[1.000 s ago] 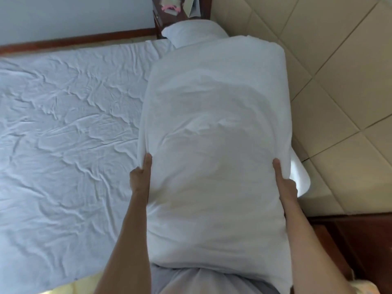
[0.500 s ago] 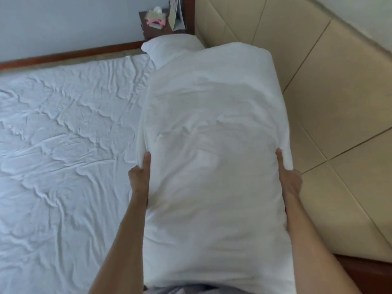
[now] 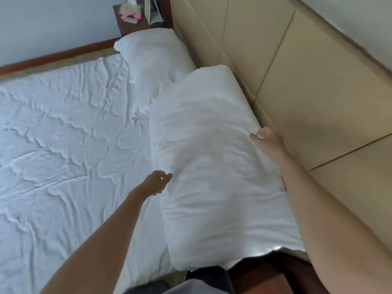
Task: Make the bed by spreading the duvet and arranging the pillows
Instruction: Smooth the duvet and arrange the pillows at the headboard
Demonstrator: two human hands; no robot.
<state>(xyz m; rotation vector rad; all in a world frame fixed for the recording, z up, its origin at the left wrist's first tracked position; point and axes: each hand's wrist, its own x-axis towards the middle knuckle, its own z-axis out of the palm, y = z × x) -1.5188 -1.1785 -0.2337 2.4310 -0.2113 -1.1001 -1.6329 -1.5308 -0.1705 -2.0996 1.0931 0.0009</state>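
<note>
Now the near pillow (image 3: 212, 166) lies on the sheet (image 3: 63, 155) along the headboard (image 3: 297, 92), its long axis running away from the person toward the far pillow (image 3: 157, 58); the left hand (image 3: 157, 183) hovers loosely curled at its left edge, holding nothing; the right hand (image 3: 269, 139) rests at its right edge, grip unclear, both equally near.

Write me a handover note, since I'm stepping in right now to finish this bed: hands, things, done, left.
Left hand: loosely curled, empty, beside the near pillow.
Right hand: on the near pillow's headboard-side edge; grip unclear.
Near pillow lies on the wrinkled sheet along the headboard; far pillow lies beyond it, by the nightstand.
Done: both pillows at the head.
Left: straighten pillows, spread the duvet, which is not in view.
</note>
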